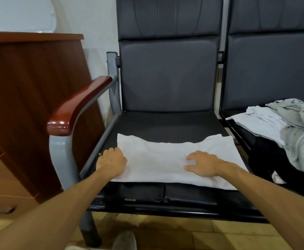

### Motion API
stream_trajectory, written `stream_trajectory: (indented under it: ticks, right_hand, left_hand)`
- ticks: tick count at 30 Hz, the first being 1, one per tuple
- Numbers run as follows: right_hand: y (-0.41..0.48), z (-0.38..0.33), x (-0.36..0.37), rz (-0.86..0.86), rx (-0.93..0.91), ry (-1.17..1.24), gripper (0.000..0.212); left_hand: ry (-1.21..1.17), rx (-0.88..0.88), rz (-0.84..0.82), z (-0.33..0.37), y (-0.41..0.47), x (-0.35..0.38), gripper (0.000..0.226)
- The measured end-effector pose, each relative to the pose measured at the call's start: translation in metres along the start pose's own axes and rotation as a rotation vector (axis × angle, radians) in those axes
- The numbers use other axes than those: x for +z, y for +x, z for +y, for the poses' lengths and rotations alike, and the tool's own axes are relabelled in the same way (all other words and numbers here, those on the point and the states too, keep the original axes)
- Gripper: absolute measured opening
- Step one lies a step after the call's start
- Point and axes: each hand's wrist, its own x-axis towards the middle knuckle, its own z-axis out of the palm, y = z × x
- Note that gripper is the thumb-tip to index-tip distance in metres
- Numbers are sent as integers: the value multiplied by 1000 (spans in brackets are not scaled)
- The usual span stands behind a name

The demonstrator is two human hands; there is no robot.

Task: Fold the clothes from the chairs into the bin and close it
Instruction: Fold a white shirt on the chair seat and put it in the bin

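The white garment [174, 159] lies spread on the chair seat [165, 123], lower centre of the frame. The left grip [111, 161] curls over its left edge; the right grip [201, 164] presses it, fingers spread flat.

White garment [174, 159] lies flat across the front half of the left chair's [165, 121] black seat, folded into a wide rectangle, its far edge dipping in the middle. The left hand [111, 160] sits at its left edge with fingers bent; the right hand [202, 164] presses flat on it, right of centre. Over on the right chair [273, 69] sits a loose, unfolded heap: a crumpled grey garment [300, 127] on top, a rumpled white piece [261, 121] beside and partly under it, and a black garment [266, 159] at the front, spilling towards the seat's edge.
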Motion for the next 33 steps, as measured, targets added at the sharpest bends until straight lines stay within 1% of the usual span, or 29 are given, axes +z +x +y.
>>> stream_trajectory:
  ticks: [4,6,7,9,11,13,15,17,18,20,21,22,24,27,29,31,32,33]
  right_hand:
    - [-6,-1,-4,-62,-57,162,53]
    - [-11,2,-6,-50,-58,259,50]
    - [-12,5,-6,-24,-56,299,47]
    - [-14,13,-6,54,-39,348,43]
    - [-17,24,-8,144,-17,331,41]
    - [-22,35,-13,227,11,287,41]
    - [-30,48,-18,301,63,161,42]
    - [-37,61,-22,362,102,-18,43]
    - [-42,70,-23,373,122,-69,44]
    - [-49,79,-26,361,155,-83,44]
    - [-54,84,-28,350,175,-78,43]
    - [-59,90,-30,342,196,-69,43]
    - [-67,102,-33,337,227,-18,41]
    - [-78,119,-36,352,255,91,41]
    - [-84,128,-35,343,253,75,44]
    - [-90,133,-30,319,249,9,47]
    - [-93,136,-27,312,246,-21,47]
    - [-95,138,-25,315,243,-41,47]
  left_hand:
    - [-613,-125,-129,13,-1,-11,29]
    - [-893,-168,-210,22,-7,-19,15]
    - [-1040,-180,-252,27,-11,-23,17]
    - [-1293,-193,-303,38,-16,-28,31]
    - [-1470,-196,-311,54,-21,-35,29]
    - [-1589,-201,-292,75,-27,-41,30]
    - [-1611,-197,-244,98,-29,-43,33]
    - [-1601,-167,-220,122,-33,-45,29]
    - [-1600,-154,-224,138,-37,-46,25]
    - [-1623,-121,-229,160,-42,-46,16]
    - [-1631,-80,-237,174,-45,-45,14]
    - [-1608,-17,-235,188,-46,-42,20]
    - [-1485,110,-215,211,-50,-34,29]
    - [-1344,220,-349,234,-58,-23,22]
    - [-1093,353,-479,242,-64,-13,20]
    - [-858,471,-653,246,-71,-2,20]
    - [-789,503,-718,247,-73,4,24]
    - [-760,520,-741,246,-72,9,34]
